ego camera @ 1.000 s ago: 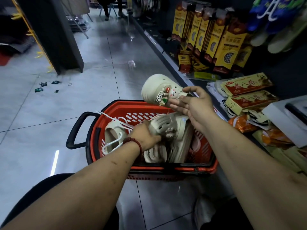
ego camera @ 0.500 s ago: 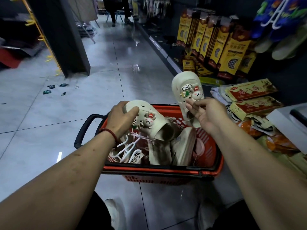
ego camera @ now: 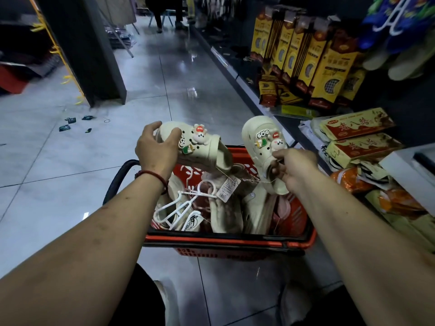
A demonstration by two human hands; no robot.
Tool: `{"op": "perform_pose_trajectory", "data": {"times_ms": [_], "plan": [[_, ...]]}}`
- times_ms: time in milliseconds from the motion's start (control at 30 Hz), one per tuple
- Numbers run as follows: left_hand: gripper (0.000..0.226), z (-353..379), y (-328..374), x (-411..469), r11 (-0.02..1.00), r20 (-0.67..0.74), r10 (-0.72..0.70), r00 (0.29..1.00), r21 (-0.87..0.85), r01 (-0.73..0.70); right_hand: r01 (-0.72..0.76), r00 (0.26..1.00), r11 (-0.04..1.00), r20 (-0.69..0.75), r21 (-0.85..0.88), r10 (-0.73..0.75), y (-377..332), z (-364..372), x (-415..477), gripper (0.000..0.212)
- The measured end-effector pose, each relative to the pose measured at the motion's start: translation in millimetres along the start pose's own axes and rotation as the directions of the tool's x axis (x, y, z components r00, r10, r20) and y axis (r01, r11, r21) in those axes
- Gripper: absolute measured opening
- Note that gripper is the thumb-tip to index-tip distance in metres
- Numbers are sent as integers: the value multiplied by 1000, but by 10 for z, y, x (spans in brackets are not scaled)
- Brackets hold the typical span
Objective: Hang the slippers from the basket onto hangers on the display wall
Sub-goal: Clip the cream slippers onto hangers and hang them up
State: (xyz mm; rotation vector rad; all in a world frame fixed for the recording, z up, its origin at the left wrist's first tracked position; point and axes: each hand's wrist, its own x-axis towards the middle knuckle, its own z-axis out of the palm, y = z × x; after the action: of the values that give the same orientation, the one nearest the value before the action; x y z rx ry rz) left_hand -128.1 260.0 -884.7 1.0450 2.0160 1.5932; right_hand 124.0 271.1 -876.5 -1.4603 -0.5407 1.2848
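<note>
My left hand (ego camera: 157, 151) grips the toe of a cream slipper (ego camera: 202, 151) with charms, held level above the red basket (ego camera: 223, 240). My right hand (ego camera: 293, 169) holds the matching cream slipper (ego camera: 261, 142) upright by its heel end, toe up. A thin string and a paper tag (ego camera: 227, 189) link the pair. In the basket lie a white plastic hanger (ego camera: 179, 205) and several more pale slippers (ego camera: 256, 208). Blue slippers on a white hanger (ego camera: 390, 22) hang on the display wall at upper right.
Shelves on the right carry yellow boxed goods (ego camera: 313, 64) and flat red-and-yellow packs (ego camera: 355, 123). A dark pillar (ego camera: 89, 50) stands at the left. Small scraps (ego camera: 70, 121) lie on the grey tiled floor. A person's legs show far down the aisle (ego camera: 169, 12).
My left hand has lifted the second slipper out of the basket and higher. My right hand turned its slipper upright and moved it right; the two slippers now hang apart over the basket.
</note>
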Motion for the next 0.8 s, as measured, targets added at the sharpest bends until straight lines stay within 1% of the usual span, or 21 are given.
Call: {"op": "perform_pose_trajectory", "data": {"times_ms": [67, 167, 267, 400, 467, 533, 600, 667, 733, 800], "plan": [[50, -13, 7, 49, 999, -51, 1, 999, -32, -3, 1, 999, 999, -34, -54, -3, 32, -24, 66, 18], [50, -43, -9, 124, 999, -116, 6, 993, -49, -12, -16, 997, 994, -74, -112, 7, 52, -43, 132, 7], [50, -107, -21, 176, 998, -178, -1, 984, -69, -12, -20, 998, 994, -61, -104, 14, 57, -50, 169, 27], [51, -192, -34, 220, 991, -252, -46, 967, -136, 11, -33, 999, 997, -15, -62, 32, 61, -25, 143, 39], [53, -221, -47, 226, 987, -264, -68, 962, -157, 27, -30, 999, 999, -16, -39, 30, 48, -11, 122, 36], [53, -247, -44, 206, 987, -260, -70, 963, -158, 29, -17, 999, 1000, -28, -9, 17, 32, -11, 113, 25], [51, -271, -45, 184, 991, -224, -50, 973, -135, 20, -8, 1000, 1000, -17, 3, 8, 26, -9, 116, 15], [50, -297, -34, 140, 996, -133, -7, 991, -85, -5, -4, 1000, 1000, -5, -6, 4, 41, 3, 104, 17], [49, -303, -49, 97, 998, -17, 56, 998, 3, -56, 2, 1000, 1000, -1, -13, -2, 83, 5, 127, 17], [46, -289, -84, 56, 992, 103, 91, 991, 75, -99, -4, 1000, 1000, 15, -1, 4, 105, 0, 139, 27]]}}
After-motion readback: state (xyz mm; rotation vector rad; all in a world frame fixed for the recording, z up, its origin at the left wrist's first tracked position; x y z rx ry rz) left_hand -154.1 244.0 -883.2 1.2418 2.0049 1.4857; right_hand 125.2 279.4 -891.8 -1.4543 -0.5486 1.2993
